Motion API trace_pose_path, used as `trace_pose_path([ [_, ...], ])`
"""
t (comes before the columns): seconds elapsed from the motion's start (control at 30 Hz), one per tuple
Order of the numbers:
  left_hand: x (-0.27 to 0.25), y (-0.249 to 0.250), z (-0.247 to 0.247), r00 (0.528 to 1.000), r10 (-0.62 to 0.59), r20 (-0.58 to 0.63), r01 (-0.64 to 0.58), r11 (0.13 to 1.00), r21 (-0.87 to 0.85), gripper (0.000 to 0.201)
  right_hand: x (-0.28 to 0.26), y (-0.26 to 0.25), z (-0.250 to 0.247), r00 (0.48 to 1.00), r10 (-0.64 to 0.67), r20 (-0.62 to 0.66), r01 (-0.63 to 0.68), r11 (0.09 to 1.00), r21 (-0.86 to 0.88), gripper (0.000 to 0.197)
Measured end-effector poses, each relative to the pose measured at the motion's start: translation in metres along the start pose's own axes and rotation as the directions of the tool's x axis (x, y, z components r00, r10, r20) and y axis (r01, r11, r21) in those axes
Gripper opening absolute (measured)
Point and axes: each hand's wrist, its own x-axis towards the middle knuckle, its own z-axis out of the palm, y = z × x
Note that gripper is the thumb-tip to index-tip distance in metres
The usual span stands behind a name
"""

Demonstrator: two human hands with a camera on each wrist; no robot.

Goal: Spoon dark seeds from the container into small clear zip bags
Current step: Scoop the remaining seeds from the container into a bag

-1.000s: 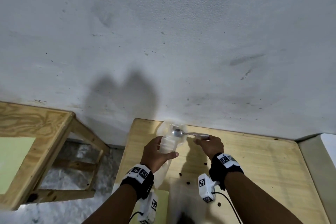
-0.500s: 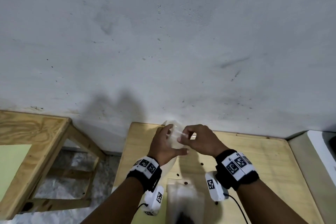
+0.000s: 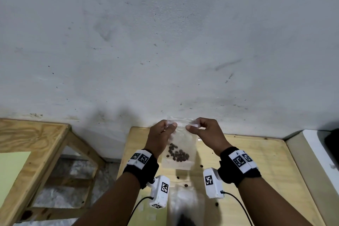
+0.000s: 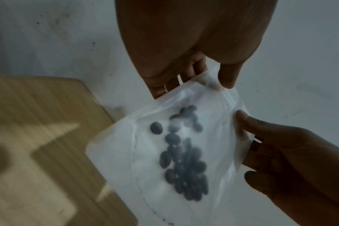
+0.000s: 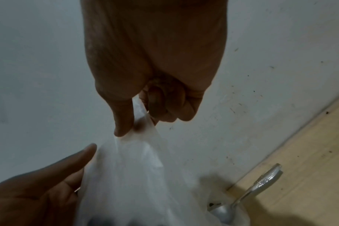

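Left hand [image 3: 161, 137] pinches the top left corner of the small clear zip bag [image 3: 178, 145], thumb on the near face, fingers behind. Right hand [image 3: 206, 132] pinches the top right corner, thumb tip pressed against curled fingers with the plastic between, as the right wrist view shows. Bag hangs upright between both hands, raised above the far edge of the wooden table [image 3: 256, 167], close to the grey wall [image 3: 165, 42]. Dark seeds [image 3: 178, 154] sit heaped in the lower half of the bag, toward its left side; the left wrist view shows them as flat dark ovals through the plastic. Whether the zip strip is sealed: cannot tell. Metal spoon [image 5: 248, 194] rests with its bowl in a clear container [image 5: 226, 214] under the bag, handle slanting up over the table toward the wall. Several loose seeds [image 3: 201, 166] lie scattered on the table below and beside the bag. Blurred clear object with a dark mass at its base stands at the near edge, too blurred to identify. Wooden stool [image 3: 36, 145] stands left of the table, apart from it.
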Motion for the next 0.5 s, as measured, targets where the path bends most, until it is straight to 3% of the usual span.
trace_pose_path([
  [0.27, 0.005, 0.01, 0.004, 0.996, 0.083, -0.029, -0.081, 0.994, 0.075, 0.011, -0.005, -0.024, -0.004, 0.991, 0.126, 0.052, -0.133, 0.973, 0.191, 0.024],
  [0.33, 0.006, 0.013, 0.004, 0.996, 0.091, -0.024, -0.088, 0.991, 0.097, 0.015, -0.007, -0.028, -0.006, 0.99, 0.136, 0.038, -0.141, 0.965, 0.222, 0.022],
  [0.5, 0.006, 0.017, -0.002, 0.999, -0.032, -0.028, 0.031, 0.999, -0.021, 0.02, -0.007, -0.017, -0.013, 0.97, 0.241, -0.035, -0.218, 0.923, 0.316, 0.018],
])
